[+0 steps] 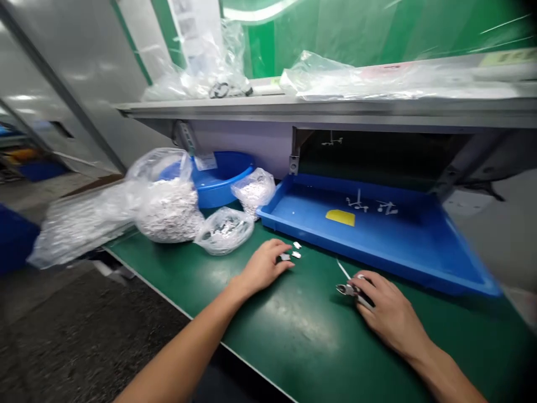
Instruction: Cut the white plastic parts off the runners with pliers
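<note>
Green worktop [302,330] under small white pieces [291,250] just beside the relaxed, open left hand [264,267], while the right hand [388,313] grips cutters [350,290] near the blue tray [369,249]; a careless brush could scatter the pieces

A green-topped workbench [188,274] stands above a dark speckled floor [84,336]. A grey metal shelf [335,112] runs over the bench before a green panel [377,28]; glossy pale grey wall panels [79,84] at left reflect overhead light.
</note>
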Demonstrator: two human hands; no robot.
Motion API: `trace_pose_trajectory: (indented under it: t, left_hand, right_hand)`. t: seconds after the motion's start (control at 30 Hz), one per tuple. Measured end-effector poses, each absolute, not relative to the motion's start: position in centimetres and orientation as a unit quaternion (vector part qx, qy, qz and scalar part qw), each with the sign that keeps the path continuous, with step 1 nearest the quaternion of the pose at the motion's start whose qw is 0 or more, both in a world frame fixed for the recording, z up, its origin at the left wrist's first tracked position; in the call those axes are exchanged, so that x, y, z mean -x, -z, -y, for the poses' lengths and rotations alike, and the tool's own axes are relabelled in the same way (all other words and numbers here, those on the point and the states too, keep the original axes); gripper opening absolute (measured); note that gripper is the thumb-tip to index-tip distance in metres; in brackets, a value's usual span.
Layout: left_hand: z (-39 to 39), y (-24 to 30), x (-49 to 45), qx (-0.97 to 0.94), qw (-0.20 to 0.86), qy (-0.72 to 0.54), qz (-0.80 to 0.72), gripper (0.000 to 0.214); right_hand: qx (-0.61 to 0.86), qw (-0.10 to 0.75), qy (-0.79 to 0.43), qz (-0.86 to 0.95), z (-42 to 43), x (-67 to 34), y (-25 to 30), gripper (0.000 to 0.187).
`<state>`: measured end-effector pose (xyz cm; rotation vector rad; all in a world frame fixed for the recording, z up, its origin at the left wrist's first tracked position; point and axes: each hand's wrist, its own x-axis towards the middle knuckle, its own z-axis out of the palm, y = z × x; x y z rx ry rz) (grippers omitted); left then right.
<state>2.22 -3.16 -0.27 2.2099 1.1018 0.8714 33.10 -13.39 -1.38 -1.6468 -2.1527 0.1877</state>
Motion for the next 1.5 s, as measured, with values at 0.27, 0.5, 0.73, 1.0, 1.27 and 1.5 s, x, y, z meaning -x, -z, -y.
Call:
trace_pose_trajectory:
  t: [0.27,0.5,0.73,1.0,1.27,1.5]
  left_hand:
    - [4.8,-3.0,-7.5,-0.781,0.486,-0.217,-0.326,0.026]
    - [4.7,-5.3,-11.6,-0.761,0.599,-0.053,-0.242,0.031]
    - [4.5,-3.2,-14.7,-0.75,0.491,-0.363,-0.254,0.027]
    - [4.5,-3.4,-15.9,-0.827,0.387,-0.353,-0.204,0.019]
    - [6.1,-1.4,-17.0,-0.707,0.537,-0.358,-0.287,0.021]
    - [5.3,-1.0,-15.8,-0.817,0.411,-0.33,-0.233,0.02]
  right_hand:
    - [0.583,0.478,-0.405,0.517,13.4,-32.7,-1.9,0.026]
    - [0.498,0.543,-0.494,0.462,13.9,-32.8,-2.5,0.027]
    - [0.423,0.578,-0.608,0.343,13.6,-32.9,-2.9,0.032]
    - [0.415,0.566,-0.636,0.322,13.5,-32.9,-2.6,0.04]
    - [0.621,0.46,-0.423,0.473,14.4,-32.4,-2.9,0.041]
    - [0.664,0.461,-0.41,0.423,14.1,-32.4,-2.2,0.037]
